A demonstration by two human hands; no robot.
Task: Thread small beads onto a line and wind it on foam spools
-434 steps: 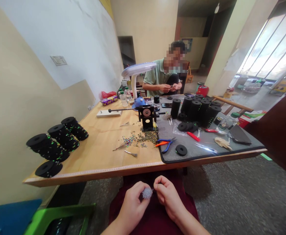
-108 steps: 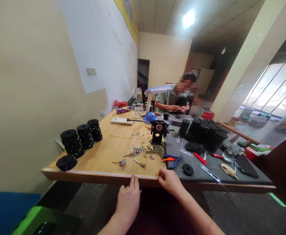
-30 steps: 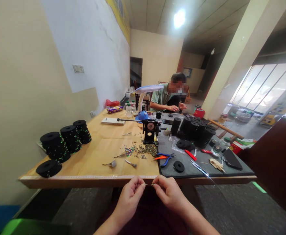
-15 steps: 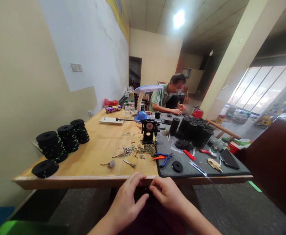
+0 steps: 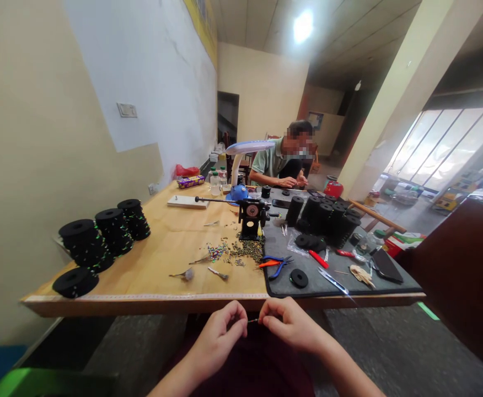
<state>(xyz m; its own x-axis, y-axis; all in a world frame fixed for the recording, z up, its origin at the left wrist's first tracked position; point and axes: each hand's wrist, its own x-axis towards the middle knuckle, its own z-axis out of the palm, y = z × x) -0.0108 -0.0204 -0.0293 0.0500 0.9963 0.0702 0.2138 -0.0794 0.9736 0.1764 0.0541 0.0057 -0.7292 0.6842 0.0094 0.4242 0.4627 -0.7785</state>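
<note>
My left hand (image 5: 223, 333) and my right hand (image 5: 288, 321) are in front of the table's near edge, above my lap. Each is closed in a pinch. A short, thin dark strand with small coloured specks (image 5: 253, 321) spans the gap between their fingertips; it is too small to name more exactly. Beyond the hands lie small multicoloured beads (image 5: 216, 252) and a heap of tiny brass-and-black metal pieces (image 5: 247, 251). Pliers with blue and orange handles (image 5: 277, 264) and a black foam spool (image 5: 299, 278) rest on the grey mat (image 5: 285, 289).
A black hand-crank winder (image 5: 250, 218) stands mid-table before a desk lamp (image 5: 238, 165). Stacked black foam spools (image 5: 80, 242) are at left, more black rolls (image 5: 320, 215) at right. Thread snips (image 5: 333, 281) lie near the front edge. Another person (image 5: 268, 165) sits across the table.
My left hand has gone from spread fingers to a pinch. The thin strand now shows between both hands. Across the table, the other person's hands have come closer together.
</note>
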